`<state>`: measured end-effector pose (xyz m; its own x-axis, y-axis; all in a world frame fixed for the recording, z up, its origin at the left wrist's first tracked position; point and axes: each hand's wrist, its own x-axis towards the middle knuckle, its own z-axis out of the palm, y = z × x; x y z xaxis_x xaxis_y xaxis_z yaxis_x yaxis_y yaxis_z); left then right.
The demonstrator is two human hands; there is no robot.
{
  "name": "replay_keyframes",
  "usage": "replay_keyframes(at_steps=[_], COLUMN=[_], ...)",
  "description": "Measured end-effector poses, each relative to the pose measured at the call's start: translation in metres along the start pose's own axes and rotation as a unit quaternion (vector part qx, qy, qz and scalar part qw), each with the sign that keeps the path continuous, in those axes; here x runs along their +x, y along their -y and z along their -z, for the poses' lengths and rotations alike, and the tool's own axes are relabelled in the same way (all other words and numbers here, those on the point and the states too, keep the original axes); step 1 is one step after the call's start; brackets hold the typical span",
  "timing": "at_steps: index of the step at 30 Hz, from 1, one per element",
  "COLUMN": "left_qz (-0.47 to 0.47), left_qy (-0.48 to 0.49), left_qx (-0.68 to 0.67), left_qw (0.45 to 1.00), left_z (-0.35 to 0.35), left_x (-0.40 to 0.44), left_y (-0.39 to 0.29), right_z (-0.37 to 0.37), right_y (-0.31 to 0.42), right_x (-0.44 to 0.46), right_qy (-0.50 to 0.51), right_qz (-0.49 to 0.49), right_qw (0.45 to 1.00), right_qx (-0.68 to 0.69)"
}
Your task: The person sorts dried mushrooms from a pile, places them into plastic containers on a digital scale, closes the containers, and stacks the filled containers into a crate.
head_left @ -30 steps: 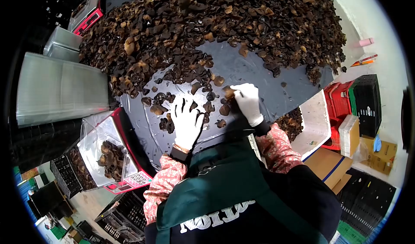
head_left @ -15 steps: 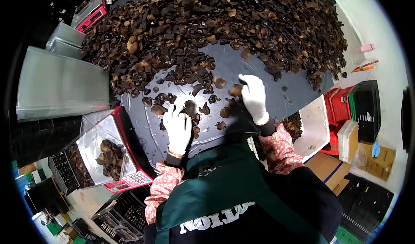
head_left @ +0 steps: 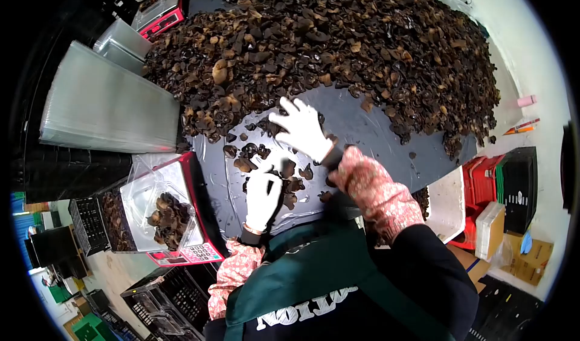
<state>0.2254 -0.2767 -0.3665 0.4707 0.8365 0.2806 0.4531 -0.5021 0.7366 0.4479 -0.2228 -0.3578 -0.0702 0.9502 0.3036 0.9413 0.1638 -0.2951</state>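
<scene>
From my feed, a heap of fungus pieces [head_left: 338, 45] covers the table's [head_left: 374, 141] far side; loose pieces [head_left: 306, 172] lie nearer me, around my left hand [head_left: 264, 187]. My right hand [head_left: 302, 129] sits farther forward. Left: scale [head_left: 196, 253] bearing a clump [head_left: 168, 220], stacked containers [head_left: 112, 105] beyond. Right: bin [head_left: 448, 205], then crates [head_left: 516, 184].

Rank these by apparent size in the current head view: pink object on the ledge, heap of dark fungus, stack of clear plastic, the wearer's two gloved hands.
Largest to smallest:
1. Heap of dark fungus
2. Stack of clear plastic
3. Left hand and right hand: too alike to rank
4. Pink object
</scene>
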Motion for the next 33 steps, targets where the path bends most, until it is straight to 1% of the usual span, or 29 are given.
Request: replay_keyframes(at_steps=[2,3,4,6,8,9,10,12,13,14,16,17,18,19,20,21,22,23,24,25,26,27,28,29,30,32,33], left_qz=[0.126,0.103,0.098,0.059,-0.021,-0.001,-0.033,-0.042,-0.079,-0.072,-0.079,-0.056,-0.053,-0.060,-0.067,-0.064,-0.071,-0.053,-0.033,-0.049,-0.037,-0.006,0.019,0.028,0.065,0.079,0.121], left_qy=[-0.107,-0.117,-0.120,-0.121,-0.129,-0.118,-0.108,-0.056,0.016,0.033,0.070,0.095,0.094,0.080,0.066,0.080,0.022,0.007,-0.010,-0.031,-0.058,-0.081,-0.102,-0.124,-0.128,-0.140,-0.137], left_qx=[-0.050,-0.033,-0.008,-0.038,0.088,0.070,0.148,0.159,0.216,0.203,0.184,0.176,0.168,0.159,0.149,0.147,0.116,0.112,0.109,0.134,0.126,0.114,0.099,0.099,0.086,0.093,0.065], left_qw=[0.985,0.987,0.988,0.990,0.988,0.991,0.982,0.985,0.973,0.976,0.977,0.978,0.980,0.982,0.984,0.984,0.990,0.992,0.993,0.989,0.990,0.990,0.990,0.987,0.986,0.983,0.981], left_z=[0.009,0.008,0.010,0.008,-0.002,-0.004,-0.015,-0.017,-0.021,-0.025,-0.026,-0.023,-0.024,-0.021,-0.018,-0.013,-0.004,0.008,0.017,0.017,0.024,0.028,0.030,0.033,0.038,0.037,0.038], left_x=[0.014,0.014,0.021,0.031,0.060,0.061,0.076,0.081,0.073,0.067,0.055,0.046,0.044,0.034,0.024,0.028,0.021,0.016,0.012,0.011,0.007,0.000,-0.004,-0.009,-0.018,-0.027,-0.032], left_y=[-0.007,-0.004,0.002,0.009,0.009,0.011,0.012,0.016,0.013,0.010,0.004,-0.003,-0.001,-0.001,-0.001,-0.007,-0.011,-0.013,-0.015,-0.016,-0.013,-0.010,-0.004,0.001,0.004,0.012,0.009], right_z=[0.014,0.020,0.024,0.025,0.037,0.043,0.044,0.047,0.048,0.042,0.033,0.027,0.021,0.017,0.015,0.008,0.005,0.008,0.008,0.009,0.010,0.010,0.006,0.002,0.000,-0.008,-0.021], right_y=[0.029,0.031,0.036,0.036,0.035,0.037,0.035,0.027,0.021,0.015,-0.007,-0.009,-0.008,-0.008,-0.004,0.002,0.011,0.017,0.017,0.014,0.010,-0.010,-0.008,-0.015,-0.022,-0.029,-0.036], right_x=[-0.030,-0.037,-0.060,-0.069,-0.084,-0.080,-0.080,-0.080,-0.070,-0.066,-0.052,-0.050,-0.046,-0.045,-0.052,-0.059,-0.060,-0.066,-0.065,-0.063,-0.059,-0.038,-0.039,-0.027,-0.010,-0.003,0.002], right_qy=[0.118,0.039,-0.075,-0.038,0.072,0.040,0.041,0.061,-0.050,-0.099,-0.206,-0.206,-0.202,-0.198,-0.144,-0.140,-0.134,-0.109,-0.105,-0.116,-0.125,-0.201,-0.202,-0.179,-0.156,-0.150,-0.094], right_qz=[0.042,0.065,0.095,0.105,0.104,0.111,0.112,0.098,0.107,0.089,0.087,0.086,0.043,-0.001,0.053,0.078,0.106,0.092,0.096,0.118,0.142,0.166,0.138,0.047,-0.043,-0.053,-0.034], right_qw=[0.992,0.997,0.983,0.986,0.975,0.974,0.974,0.973,0.990,0.991,0.973,0.973,0.978,0.979,0.988,0.987,0.984,0.984,0.984,0.985,0.982,0.963,0.967,0.978,0.979,0.982,0.993], right_qx=[0.031,0.018,0.140,0.125,0.185,0.193,0.192,0.199,0.076,-0.004,-0.058,-0.058,-0.008,0.042,-0.009,0.020,0.049,0.106,0.109,0.045,-0.018,0.064,0.068,0.094,0.120,0.104,0.064])
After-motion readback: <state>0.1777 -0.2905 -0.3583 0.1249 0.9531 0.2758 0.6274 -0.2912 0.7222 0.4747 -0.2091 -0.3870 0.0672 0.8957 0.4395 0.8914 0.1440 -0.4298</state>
